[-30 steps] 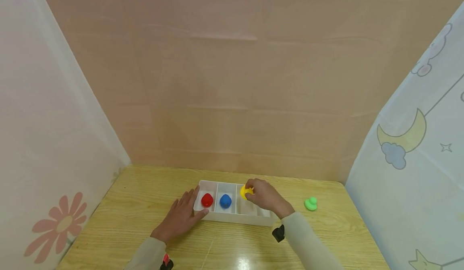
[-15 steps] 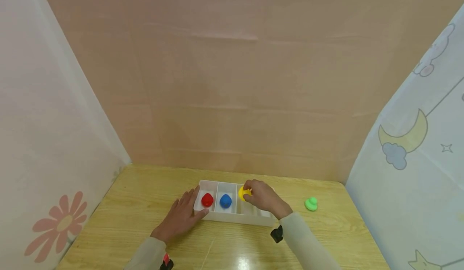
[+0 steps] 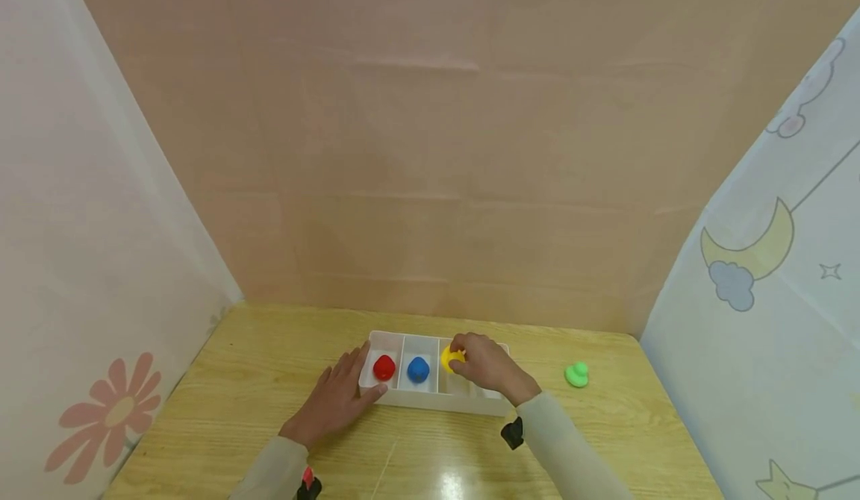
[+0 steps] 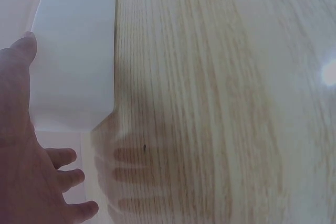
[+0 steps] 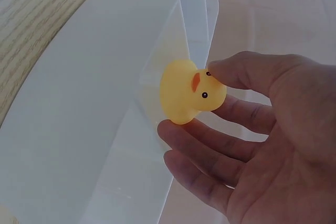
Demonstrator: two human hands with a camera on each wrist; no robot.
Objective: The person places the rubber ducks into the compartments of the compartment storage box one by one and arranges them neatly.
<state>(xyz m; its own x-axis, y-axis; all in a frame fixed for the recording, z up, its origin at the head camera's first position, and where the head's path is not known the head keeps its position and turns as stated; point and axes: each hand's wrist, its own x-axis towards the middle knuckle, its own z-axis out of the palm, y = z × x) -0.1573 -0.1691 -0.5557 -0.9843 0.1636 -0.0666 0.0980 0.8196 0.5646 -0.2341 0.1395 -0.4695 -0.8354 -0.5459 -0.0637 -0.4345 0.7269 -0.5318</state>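
Note:
My right hand (image 3: 488,364) pinches a yellow toy duck (image 5: 181,93) by its head, thumb on one side and fingers on the other. The duck is at the third compartment from the left of a white divided box (image 3: 437,401); in the right wrist view its body sits within the compartment walls. A red toy (image 3: 384,368) lies in the leftmost compartment and a blue toy (image 3: 418,370) in the one beside it. My left hand (image 3: 336,399) rests against the box's left end, fingers extended and thumb along the front edge. The right forearm partly covers the rightmost compartment.
A green toy duck (image 3: 576,375) stands on the wooden table (image 3: 269,358) to the right of the box. Behind the table rises a brown backdrop (image 3: 430,186), with pale printed sheets (image 3: 752,321) at both sides.
The right hand has shifted slightly left and down with the yellow duck, into the third compartment. The left hand and the other toys stay where they were.

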